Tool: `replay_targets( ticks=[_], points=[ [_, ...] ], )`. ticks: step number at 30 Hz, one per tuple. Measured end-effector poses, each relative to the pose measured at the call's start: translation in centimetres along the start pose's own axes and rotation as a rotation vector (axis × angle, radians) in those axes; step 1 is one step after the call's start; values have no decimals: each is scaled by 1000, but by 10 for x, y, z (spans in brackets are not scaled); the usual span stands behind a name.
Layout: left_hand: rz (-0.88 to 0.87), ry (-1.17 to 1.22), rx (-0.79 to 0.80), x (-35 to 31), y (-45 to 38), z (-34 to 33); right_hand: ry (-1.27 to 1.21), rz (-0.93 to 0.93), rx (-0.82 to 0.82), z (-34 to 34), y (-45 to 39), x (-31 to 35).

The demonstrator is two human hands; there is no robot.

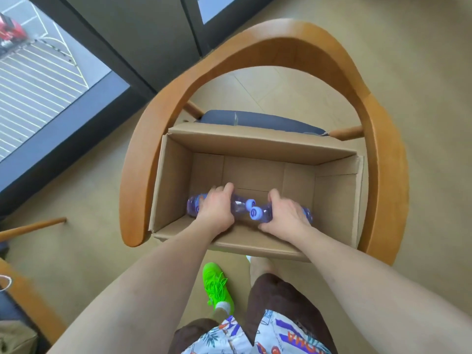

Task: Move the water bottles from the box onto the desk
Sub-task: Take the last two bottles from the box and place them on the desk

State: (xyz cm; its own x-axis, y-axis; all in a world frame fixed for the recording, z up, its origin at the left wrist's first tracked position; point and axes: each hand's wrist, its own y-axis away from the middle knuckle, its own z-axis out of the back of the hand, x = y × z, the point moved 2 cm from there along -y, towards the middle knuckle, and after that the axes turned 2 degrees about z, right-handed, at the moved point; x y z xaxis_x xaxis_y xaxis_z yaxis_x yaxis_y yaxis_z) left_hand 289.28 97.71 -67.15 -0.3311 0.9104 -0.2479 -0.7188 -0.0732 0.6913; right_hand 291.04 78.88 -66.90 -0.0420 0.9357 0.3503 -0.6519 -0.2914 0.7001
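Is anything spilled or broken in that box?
No, nothing stands out. The cardboard box sits open on the chair, and each hand, left and right, grips a capped bottle lying flat inside it.

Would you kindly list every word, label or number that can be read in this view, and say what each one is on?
"AHO", seen upside down, partly cut off: on the printed shirt.
A white mark on each bottle cap: too blurred to read.
A label on the left bottle: unreadable.
The cardboard box shows no print.
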Motion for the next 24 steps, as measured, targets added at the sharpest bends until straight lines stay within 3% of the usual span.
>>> replay_targets(
  ticks=[4, 9, 18, 21, 24],
  points=[
    [46, 30, -10, 6, -12, 3, 20, 31, 36, -1, -6, 0],
    [-26, -271, 193, 17, -17, -7, -61, -20, -2, 7, -11, -2],
    [-33, -472, 279, 16, -49, -23, -78, -39, -94, -17, -34, -11],
    [-57, -413, 253, 22, -49, -16, -98, -13, -67, -17, -34, -14],
    [-9, -184, 126, 28, -39, -1, -165, -28, -88, -7, -25, -17]
  ],
)
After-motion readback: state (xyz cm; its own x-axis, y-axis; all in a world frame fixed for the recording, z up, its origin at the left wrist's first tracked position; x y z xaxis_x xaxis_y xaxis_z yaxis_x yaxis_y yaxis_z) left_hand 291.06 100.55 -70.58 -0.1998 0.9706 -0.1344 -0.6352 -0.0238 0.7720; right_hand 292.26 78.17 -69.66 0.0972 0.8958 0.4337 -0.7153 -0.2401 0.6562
